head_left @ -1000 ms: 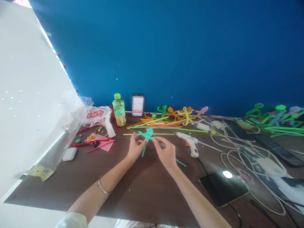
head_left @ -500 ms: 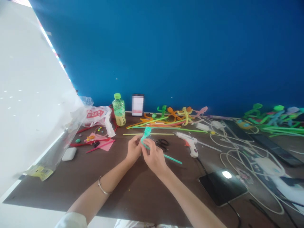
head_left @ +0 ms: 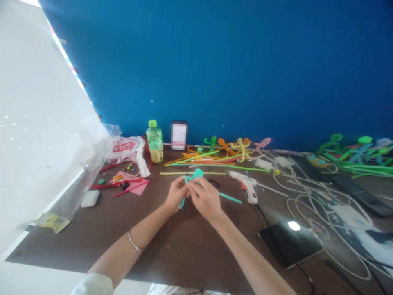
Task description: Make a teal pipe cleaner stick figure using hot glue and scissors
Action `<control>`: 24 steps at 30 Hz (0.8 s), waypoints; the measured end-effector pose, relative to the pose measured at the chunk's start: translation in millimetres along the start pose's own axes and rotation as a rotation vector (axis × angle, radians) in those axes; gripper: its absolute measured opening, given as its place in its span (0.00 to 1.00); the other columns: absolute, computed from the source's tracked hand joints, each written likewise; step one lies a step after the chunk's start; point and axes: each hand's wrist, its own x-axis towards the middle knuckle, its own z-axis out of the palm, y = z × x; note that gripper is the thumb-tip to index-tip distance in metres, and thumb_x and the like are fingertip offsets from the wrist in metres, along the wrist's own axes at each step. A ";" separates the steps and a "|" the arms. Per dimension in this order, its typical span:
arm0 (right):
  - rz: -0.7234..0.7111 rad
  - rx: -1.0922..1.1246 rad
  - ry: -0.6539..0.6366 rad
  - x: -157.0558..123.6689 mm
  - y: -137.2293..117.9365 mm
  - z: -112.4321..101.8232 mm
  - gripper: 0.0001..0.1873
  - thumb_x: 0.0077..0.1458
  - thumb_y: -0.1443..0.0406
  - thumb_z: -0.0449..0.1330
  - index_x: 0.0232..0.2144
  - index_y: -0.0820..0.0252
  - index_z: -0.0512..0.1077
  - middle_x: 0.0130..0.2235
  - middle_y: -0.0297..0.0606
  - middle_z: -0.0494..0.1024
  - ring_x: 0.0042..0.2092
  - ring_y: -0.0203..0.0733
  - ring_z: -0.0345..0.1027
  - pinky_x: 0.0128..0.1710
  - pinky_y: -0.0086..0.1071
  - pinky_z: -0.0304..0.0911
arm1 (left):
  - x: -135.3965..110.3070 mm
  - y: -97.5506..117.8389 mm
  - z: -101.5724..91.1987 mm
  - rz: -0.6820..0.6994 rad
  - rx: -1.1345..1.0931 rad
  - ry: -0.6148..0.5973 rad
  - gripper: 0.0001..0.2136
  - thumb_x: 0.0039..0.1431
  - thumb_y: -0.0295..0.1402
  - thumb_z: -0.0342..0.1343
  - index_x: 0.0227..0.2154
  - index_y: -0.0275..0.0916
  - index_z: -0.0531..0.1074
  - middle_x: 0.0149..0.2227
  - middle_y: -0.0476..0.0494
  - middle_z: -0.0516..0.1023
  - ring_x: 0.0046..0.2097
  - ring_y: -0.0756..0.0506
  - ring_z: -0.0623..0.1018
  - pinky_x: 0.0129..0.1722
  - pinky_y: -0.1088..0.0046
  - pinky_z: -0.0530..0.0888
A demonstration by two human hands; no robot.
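My left hand (head_left: 175, 196) and my right hand (head_left: 205, 198) meet over the dark table (head_left: 172, 250), both pinched on a teal pipe-cleaner figure (head_left: 194, 176). Its round head sticks up above my fingers. One teal end pokes out below my left hand, and a longer teal strand (head_left: 230, 198) trails right from my right hand. A pair of scissors (head_left: 214, 184) lies just behind my right hand, mostly hidden by it.
A white glue gun (head_left: 245, 185) lies right of my hands. Behind are loose pipe cleaners (head_left: 208, 160), finished figures (head_left: 239, 146), a green-capped bottle (head_left: 154, 141) and a phone (head_left: 179, 135). White cables (head_left: 310, 196) and a dark tablet (head_left: 290, 241) fill the right. Pink paper (head_left: 130, 184) and plastic bags (head_left: 125, 149) lie left.
My hands came together on the teal figure. It has tilted and its head has shifted slightly right, while my right hand has drawn the long strand around and now covers the scissors.
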 end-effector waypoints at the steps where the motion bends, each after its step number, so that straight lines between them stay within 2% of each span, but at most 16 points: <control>1: -0.002 0.019 -0.011 1.1 0.6 -1.3 0.11 0.56 0.67 0.51 0.35 0.57 0.73 0.32 0.39 0.74 0.34 0.39 0.68 0.32 0.31 0.62 | 0.4 0.1 -0.8 0.015 0.026 -0.003 0.14 0.38 0.38 0.64 0.23 0.35 0.68 0.16 0.57 0.59 0.17 0.59 0.55 0.16 0.81 0.53; 5: 0.018 0.130 -0.061 7.5 5.8 -8.7 0.09 0.56 0.66 0.51 0.35 0.57 0.72 0.32 0.37 0.75 0.35 0.39 0.69 0.35 0.30 0.63 | 2.5 -1.8 -3.9 0.059 0.199 0.033 0.12 0.41 0.39 0.61 0.24 0.35 0.71 0.15 0.56 0.60 0.17 0.57 0.56 0.16 0.80 0.53; 9: 0.047 0.146 -0.117 16.5 13.9 -18.5 0.10 0.56 0.67 0.51 0.36 0.56 0.72 0.34 0.36 0.75 0.36 0.38 0.69 0.35 0.28 0.62 | 2.9 -3.8 -5.0 0.076 0.313 0.073 0.13 0.44 0.41 0.59 0.27 0.34 0.73 0.17 0.52 0.67 0.16 0.57 0.59 0.15 0.80 0.55; 12: 0.099 0.151 -0.164 22.1 19.3 -25.0 0.10 0.55 0.67 0.52 0.35 0.54 0.73 0.35 0.35 0.74 0.34 0.35 0.69 0.32 0.26 0.61 | 2.3 -3.6 -4.5 0.070 0.297 0.041 0.18 0.46 0.41 0.58 0.38 0.35 0.71 0.20 0.50 0.72 0.16 0.57 0.61 0.14 0.81 0.56; 15: 0.127 0.163 -0.219 23.5 21.7 -28.3 0.10 0.55 0.68 0.52 0.34 0.54 0.74 0.35 0.34 0.74 0.33 0.34 0.68 0.32 0.26 0.61 | 2.0 -3.6 -3.3 0.041 0.231 -0.028 0.19 0.47 0.43 0.57 0.40 0.35 0.68 0.20 0.49 0.73 0.14 0.57 0.60 0.12 0.82 0.55; 19: 0.048 0.131 -0.273 20.2 21.3 -29.0 0.11 0.56 0.68 0.51 0.34 0.55 0.74 0.36 0.36 0.73 0.34 0.35 0.67 0.32 0.26 0.59 | 1.9 -3.3 -1.6 0.001 0.185 -0.065 0.18 0.47 0.44 0.57 0.33 0.34 0.68 0.19 0.50 0.71 0.12 0.57 0.62 0.10 0.82 0.54; 24: -0.106 -0.022 -0.362 21.1 24.0 -34.4 0.14 0.53 0.73 0.51 0.32 0.55 0.74 0.36 0.37 0.72 0.34 0.36 0.64 0.33 0.28 0.55 | 1.7 0.1 -0.8 -0.052 0.122 -0.084 0.17 0.46 0.44 0.58 0.32 0.34 0.66 0.19 0.51 0.70 0.13 0.58 0.61 0.10 0.83 0.53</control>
